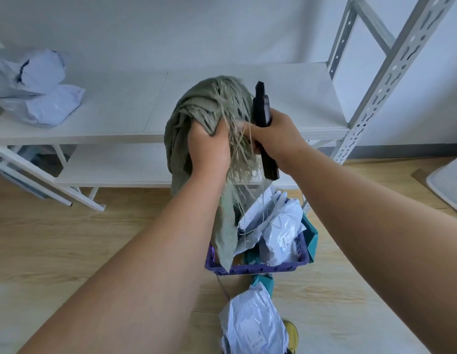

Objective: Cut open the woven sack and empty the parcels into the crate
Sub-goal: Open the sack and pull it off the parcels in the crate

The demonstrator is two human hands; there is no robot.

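A grey-green woven sack point(194, 116) hangs bunched and upside down above a purple crate point(260, 268) on the floor. My left hand point(209, 146) grips its gathered fabric, and frayed strands trail down from it. My right hand point(276, 134) holds a black utility knife point(262, 108) upright beside the sack; whether it also pinches the sack is hidden. Several white and teal parcels point(281, 233) lie in the crate. One white parcel point(250, 325) lies on the floor in front of the crate.
A white metal shelf rack point(120, 106) stands behind the crate, with crumpled white bags point(41, 85) on its left end. Its perforated upright point(391, 72) rises on the right. A white object point(449, 185) sits on the wooden floor at far right.
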